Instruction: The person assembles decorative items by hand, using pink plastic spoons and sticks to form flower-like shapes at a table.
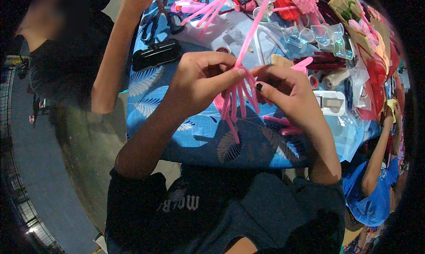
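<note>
Pink pipe cleaners (pixel 241 98) form a bunch of looped strands that hangs below my fingers, with one long stem rising above it toward the top of the view. My left hand (pixel 206 78) pinches the bunch at its gathered top between thumb and forefinger. At the bunch's right side, my right hand (pixel 287 88) has its thumb and fingers closed on a pink strand. Its fingertips are partly hidden. More pink pipe cleaner pieces (pixel 282 121) lie on the blue leaf-patterned tablecloth (pixel 196 154) below my right hand.
Scissors (pixel 154 23), a black plastic case (pixel 156 54) and a pink glue gun (pixel 188 3) lie at the upper left. Clear iridescent wrap (pixel 327 36), dark red pipe cleaners (pixel 322 61) and a white plastic device (pixel 332 103) are at right. People are on both sides; one's forearm (pixel 114 61) reaches over the left edge.
</note>
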{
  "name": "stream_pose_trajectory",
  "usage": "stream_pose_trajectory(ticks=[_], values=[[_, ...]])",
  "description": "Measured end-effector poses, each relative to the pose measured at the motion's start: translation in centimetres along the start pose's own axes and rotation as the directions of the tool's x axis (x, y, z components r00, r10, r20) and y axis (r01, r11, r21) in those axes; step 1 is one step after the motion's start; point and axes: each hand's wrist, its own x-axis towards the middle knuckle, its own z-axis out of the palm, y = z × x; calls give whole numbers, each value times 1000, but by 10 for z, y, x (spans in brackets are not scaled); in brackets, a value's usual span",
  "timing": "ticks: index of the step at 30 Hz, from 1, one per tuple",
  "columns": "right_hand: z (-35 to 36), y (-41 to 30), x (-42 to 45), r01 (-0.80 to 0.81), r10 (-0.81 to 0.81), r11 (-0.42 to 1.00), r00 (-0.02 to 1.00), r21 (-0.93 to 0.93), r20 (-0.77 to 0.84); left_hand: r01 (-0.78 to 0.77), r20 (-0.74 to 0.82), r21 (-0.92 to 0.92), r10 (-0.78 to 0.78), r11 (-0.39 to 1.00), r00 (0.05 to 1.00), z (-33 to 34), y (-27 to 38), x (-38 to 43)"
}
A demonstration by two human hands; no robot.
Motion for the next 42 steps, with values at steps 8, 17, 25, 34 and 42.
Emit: stream_pose_trajectory(ticks=[8,17,25,34,42], values=[[2,9,1,167,-175,975,984,-150,-44,-20,-13,26,21,999,1000,-2,-1,1],[0,7,-1,24,-23,996,1000,-86,13,-60,-44,-13,60,998,997,3,0,-1],[19,4,-9,199,-207,978,942,-57,-265,12,-91,-53,-17,999,996,2,5,-2],[25,0,-8,393,-813,396,571,-830,-117,15,-82,-150,-28,989,996,3,6,-3],[29,-4,-15,314,-791,315,609,-896,-65,38,-79,-156,-51,987,996,6,9,-5]])
